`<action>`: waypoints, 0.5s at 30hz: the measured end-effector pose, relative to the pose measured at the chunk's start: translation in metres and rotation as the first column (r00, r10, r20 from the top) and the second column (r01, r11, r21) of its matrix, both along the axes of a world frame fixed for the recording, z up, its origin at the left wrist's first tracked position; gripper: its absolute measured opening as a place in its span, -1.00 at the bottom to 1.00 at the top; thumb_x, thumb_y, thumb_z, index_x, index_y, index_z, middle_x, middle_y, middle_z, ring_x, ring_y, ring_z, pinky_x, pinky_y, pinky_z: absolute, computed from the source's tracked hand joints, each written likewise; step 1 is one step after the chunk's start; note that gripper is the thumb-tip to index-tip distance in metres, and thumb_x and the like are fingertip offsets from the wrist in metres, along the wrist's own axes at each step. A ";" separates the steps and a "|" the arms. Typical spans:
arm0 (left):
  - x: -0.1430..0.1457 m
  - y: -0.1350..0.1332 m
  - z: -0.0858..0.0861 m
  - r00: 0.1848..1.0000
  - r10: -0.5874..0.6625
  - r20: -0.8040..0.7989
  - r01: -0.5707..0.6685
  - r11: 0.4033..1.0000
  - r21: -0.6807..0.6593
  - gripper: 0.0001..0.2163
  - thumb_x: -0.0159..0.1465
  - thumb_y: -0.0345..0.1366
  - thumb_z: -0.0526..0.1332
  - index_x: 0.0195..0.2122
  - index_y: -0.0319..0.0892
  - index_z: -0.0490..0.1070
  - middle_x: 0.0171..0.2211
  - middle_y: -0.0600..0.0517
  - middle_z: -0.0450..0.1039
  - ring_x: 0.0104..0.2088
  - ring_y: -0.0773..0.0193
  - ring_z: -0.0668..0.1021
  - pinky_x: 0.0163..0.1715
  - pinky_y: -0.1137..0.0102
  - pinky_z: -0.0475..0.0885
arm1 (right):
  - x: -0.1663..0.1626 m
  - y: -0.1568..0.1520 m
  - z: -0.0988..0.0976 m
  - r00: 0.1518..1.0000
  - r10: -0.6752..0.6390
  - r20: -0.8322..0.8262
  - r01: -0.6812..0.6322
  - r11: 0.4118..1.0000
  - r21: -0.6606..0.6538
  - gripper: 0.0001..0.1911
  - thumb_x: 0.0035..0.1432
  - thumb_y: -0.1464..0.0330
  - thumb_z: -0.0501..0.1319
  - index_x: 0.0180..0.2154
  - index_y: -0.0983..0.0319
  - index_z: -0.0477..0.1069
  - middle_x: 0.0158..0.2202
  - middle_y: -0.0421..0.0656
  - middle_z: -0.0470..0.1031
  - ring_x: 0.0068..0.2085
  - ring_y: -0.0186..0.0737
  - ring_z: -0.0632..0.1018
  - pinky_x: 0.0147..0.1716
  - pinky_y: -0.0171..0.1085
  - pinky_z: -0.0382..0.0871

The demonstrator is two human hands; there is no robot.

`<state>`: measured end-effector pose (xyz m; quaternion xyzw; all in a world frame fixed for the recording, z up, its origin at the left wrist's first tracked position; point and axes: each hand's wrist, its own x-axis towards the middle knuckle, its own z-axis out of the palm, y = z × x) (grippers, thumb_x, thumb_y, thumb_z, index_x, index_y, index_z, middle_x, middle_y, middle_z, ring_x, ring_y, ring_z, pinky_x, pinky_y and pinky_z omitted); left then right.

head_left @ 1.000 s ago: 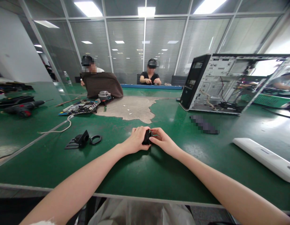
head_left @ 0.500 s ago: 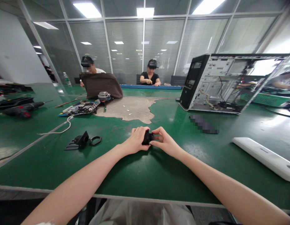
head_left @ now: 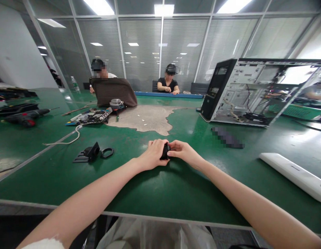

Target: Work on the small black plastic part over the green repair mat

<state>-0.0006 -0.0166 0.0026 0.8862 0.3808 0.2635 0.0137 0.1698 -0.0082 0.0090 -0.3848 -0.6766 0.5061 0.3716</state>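
Observation:
Near the middle of the table, my left hand point(head_left: 153, 154) is wrapped round a small black device point(head_left: 165, 152). My right hand point(head_left: 185, 153) pinches its right side with thumb and fingers, covering the round, lens-like barrel there. The device is held low over the green tabletop; its left side is hidden in my left palm. Off to the left lie a black bracket point(head_left: 96, 150) with a slotted base and a round opening, and beside it a black ring point(head_left: 107, 148).
An open computer case point(head_left: 222, 93) stands at right, with a pixelated dark object point(head_left: 228, 137) and a white casing point(head_left: 292, 173) nearer. Circuit boards point(head_left: 91, 117), a cable point(head_left: 72, 141) and a power drill point(head_left: 27, 117) lie left. Two people sit across the table.
My right fingers have closed in against the device, and the barrel visible before is now covered. The view has shifted slightly.

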 end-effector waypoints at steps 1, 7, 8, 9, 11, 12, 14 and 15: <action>0.000 0.000 0.000 1.000 -0.003 0.000 0.003 1.000 -0.002 -0.49 -0.01 -0.22 0.18 -0.05 -0.17 0.02 -0.18 -0.06 0.22 -0.18 0.13 0.30 -0.19 0.25 0.14 | 0.000 0.000 0.000 1.000 -0.015 0.006 0.015 1.000 -0.004 -0.67 -0.22 0.37 0.30 -0.32 0.28 0.31 -0.35 -0.15 0.46 -0.33 -0.28 0.49 -0.23 -0.19 0.34; -0.001 0.000 0.000 1.000 -0.011 0.010 0.011 1.000 -0.013 -0.50 -0.01 -0.22 0.18 -0.06 -0.17 0.03 -0.18 -0.06 0.23 -0.17 0.12 0.30 -0.19 0.24 0.14 | -0.003 -0.007 -0.004 0.997 -0.008 -0.075 0.013 0.998 0.055 -0.71 -0.17 0.36 0.27 -0.35 0.21 0.24 -0.36 -0.21 0.46 -0.32 -0.27 0.49 -0.26 -0.20 0.37; -0.001 0.001 0.000 1.000 -0.009 0.015 0.009 1.000 -0.018 -0.50 -0.01 -0.22 0.18 -0.07 -0.16 0.03 -0.18 -0.05 0.23 -0.17 0.12 0.31 -0.19 0.24 0.14 | -0.003 -0.009 -0.006 0.997 -0.008 -0.081 0.014 0.997 0.075 -0.72 -0.16 0.35 0.27 -0.36 0.21 0.25 -0.34 -0.21 0.45 -0.30 -0.27 0.49 -0.24 -0.19 0.37; 0.000 0.001 0.000 1.000 -0.009 0.022 0.009 1.000 -0.026 -0.51 -0.01 -0.22 0.18 -0.07 -0.16 0.03 -0.18 -0.05 0.23 -0.17 0.12 0.31 -0.19 0.24 0.14 | -0.004 -0.010 -0.007 0.997 -0.013 -0.082 0.020 0.995 0.096 -0.73 -0.15 0.34 0.27 -0.35 0.21 0.25 -0.32 -0.20 0.45 -0.28 -0.26 0.49 -0.20 -0.19 0.36; 0.000 0.002 0.000 0.999 -0.014 0.036 0.015 0.999 -0.043 -0.52 0.00 -0.22 0.18 -0.07 -0.16 0.03 -0.18 -0.05 0.24 -0.16 0.13 0.31 -0.18 0.24 0.14 | -0.004 -0.013 -0.009 0.997 -0.028 -0.072 0.038 0.990 0.133 -0.73 -0.10 0.33 0.23 -0.29 0.20 0.27 -0.29 -0.19 0.44 -0.22 -0.26 0.47 -0.15 -0.19 0.34; 0.000 0.003 0.000 0.999 -0.016 0.044 0.018 0.999 -0.051 -0.52 0.00 -0.21 0.18 -0.07 -0.16 0.04 -0.18 -0.05 0.24 -0.16 0.13 0.32 -0.17 0.23 0.14 | -0.004 -0.013 -0.010 0.997 -0.036 -0.068 0.045 0.989 0.143 -0.74 -0.06 0.32 0.20 -0.27 0.20 0.27 -0.28 -0.18 0.44 -0.21 -0.26 0.47 -0.14 -0.19 0.33; 0.000 0.004 -0.001 0.998 -0.015 0.054 0.019 0.998 -0.062 -0.51 0.00 -0.20 0.19 -0.07 -0.16 0.04 -0.17 -0.05 0.24 -0.15 0.13 0.31 -0.17 0.23 0.14 | -0.003 -0.013 -0.011 0.997 -0.037 -0.072 0.047 0.989 0.142 -0.77 -0.01 0.30 0.16 -0.25 0.21 0.28 -0.28 -0.17 0.43 -0.21 -0.26 0.46 -0.14 -0.19 0.33; 0.000 0.004 -0.001 0.998 -0.013 0.055 0.017 0.998 -0.065 -0.50 -0.01 -0.20 0.19 -0.07 -0.16 0.03 -0.17 -0.05 0.23 -0.15 0.13 0.31 -0.17 0.23 0.14 | -0.003 -0.013 -0.011 0.996 -0.032 -0.081 0.042 0.990 0.136 -0.79 0.00 0.30 0.15 -0.26 0.21 0.28 -0.29 -0.17 0.43 -0.22 -0.27 0.46 -0.15 -0.19 0.33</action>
